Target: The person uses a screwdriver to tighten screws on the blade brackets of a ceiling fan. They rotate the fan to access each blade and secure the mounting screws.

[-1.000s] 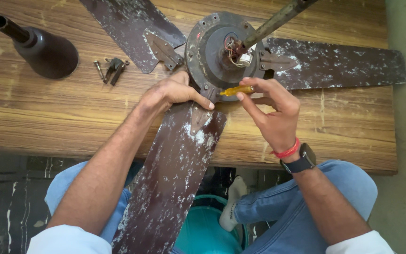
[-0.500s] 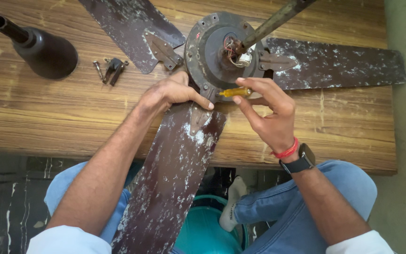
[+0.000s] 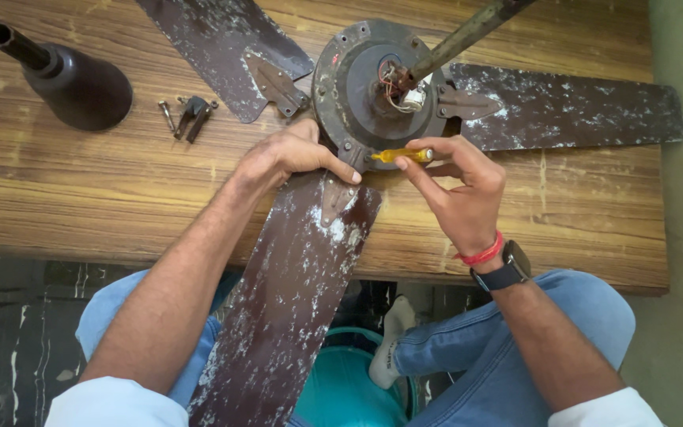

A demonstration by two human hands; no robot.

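Yellow-handled slim screwdriver (image 3: 401, 155) pinched in right hand (image 3: 460, 194) fingertips, tip at dark round metal fan motor housing (image 3: 373, 87) on wooden table (image 3: 81, 198). Left hand (image 3: 294, 158) pressed flat on housing rim beside brown paint-flecked blade (image 3: 294, 300).

Looking like a home repair spot or small workshop rather than a fitted shop. Showing at twelve o'clock a worn wood-grain table (image 3: 81, 198) carrying a dismantled ceiling fan motor (image 3: 361, 87) with paint-flecked brown blades (image 3: 286, 300). Lying at ten o'clock: loose screws and a bracket (image 3: 190, 116), beside a dark canopy cover (image 3: 73, 79). Sitting at six o'clock, a teal plastic bucket (image 3: 341, 387) on dark marble-patterned flooring (image 3: 9, 316).
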